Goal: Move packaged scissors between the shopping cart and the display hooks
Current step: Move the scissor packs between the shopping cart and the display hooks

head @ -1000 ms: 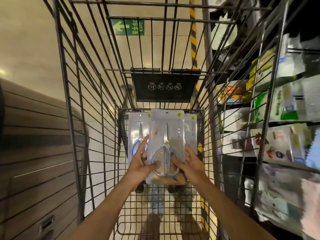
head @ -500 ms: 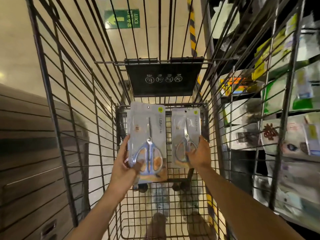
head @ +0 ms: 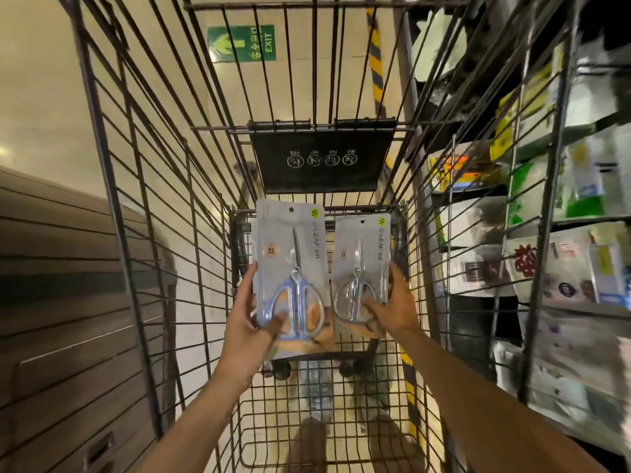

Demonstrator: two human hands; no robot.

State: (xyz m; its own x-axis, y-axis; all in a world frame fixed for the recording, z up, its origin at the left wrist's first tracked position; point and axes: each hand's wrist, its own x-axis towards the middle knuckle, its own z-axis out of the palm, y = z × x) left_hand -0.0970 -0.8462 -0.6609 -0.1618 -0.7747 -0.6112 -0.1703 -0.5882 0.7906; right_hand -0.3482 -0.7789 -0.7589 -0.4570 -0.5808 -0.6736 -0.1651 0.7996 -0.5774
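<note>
Inside the black wire shopping cart (head: 143,268), the left hand (head: 247,324) grips a grey card pack of blue-handled scissors (head: 292,285) by its lower left edge. Just beside it, the right hand (head: 392,310) pinches a smaller grey pack of silver scissors (head: 358,268), both upright.

A pale cream floor (head: 44,107) with a soft glare at the far left edge fills the upper left of the frame. On it, at upper centre, lies a green exit sign (head: 241,43) with a white arrow, and a yellow-and-black hazard stripe (head: 375,63) runs down just to its right. Dark horizontally grooved wall panelling (head: 58,285) takes up the lower left, while blurred store shelving (head: 563,213) stocked with packaged goods fills the right side.
</note>
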